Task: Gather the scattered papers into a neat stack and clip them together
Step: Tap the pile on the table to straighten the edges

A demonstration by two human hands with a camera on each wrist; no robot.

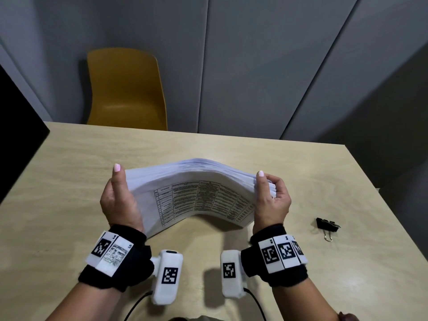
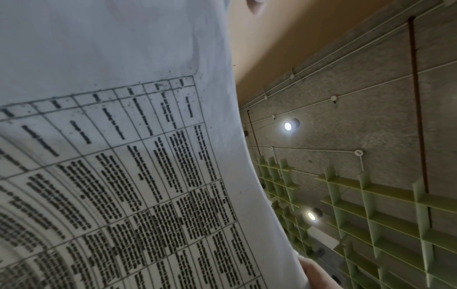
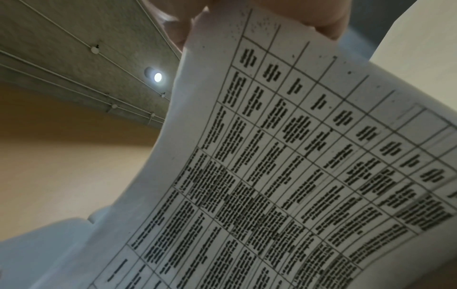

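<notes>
Your left hand [image 1: 120, 200] and right hand [image 1: 272, 200] grip the bowed paper stack [image 1: 196, 195] by its ends; tap its lower edge square on the table [image 1: 289, 274] before reaching for the binder clip [image 1: 327, 225].

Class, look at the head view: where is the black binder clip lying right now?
The black binder clip lies on the table at the right side of the head view, just right of the right hand, apart from the paper stack.

Arched paper stack [image 1: 196, 198]; binder clip [image 1: 327, 225] beside
</notes>
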